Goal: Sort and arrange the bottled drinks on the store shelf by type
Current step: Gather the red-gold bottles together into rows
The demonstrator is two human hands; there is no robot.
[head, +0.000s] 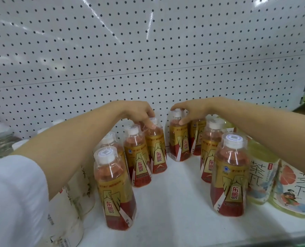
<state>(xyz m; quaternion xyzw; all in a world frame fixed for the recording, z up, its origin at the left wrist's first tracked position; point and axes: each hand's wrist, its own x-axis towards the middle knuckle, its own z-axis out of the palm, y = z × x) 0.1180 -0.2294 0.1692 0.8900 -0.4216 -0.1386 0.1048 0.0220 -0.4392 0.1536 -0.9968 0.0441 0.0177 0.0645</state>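
Nearest, in front of both forearms, two red-and-gold bottles stand upright on the white shelf (pixel 175 202): one below the left forearm (pixel 115 191), one below the right forearm (pixel 230 177). Outside the left arm stand pale-labelled tea bottles (pixel 66 207); outside the right arm, yellow-green tea bottles (pixel 262 177). Further in, more red-and-gold bottles run back in two rows toward the hands. At the back, just before the pegboard wall (pixel 148 59), the left hand (pixel 139 111) curls its fingers over the cap and shoulder of the rear bottle of the left row (pixel 156 148), and the right hand (pixel 191 109) grips the neck of the rear bottle of the right row (pixel 179 139). The hands are apart, each on its own bottle. Full, these should feel fairly heavy and firm; the glossy sleeve looks slippery, so the narrow neck under the cap seems the surest hold.
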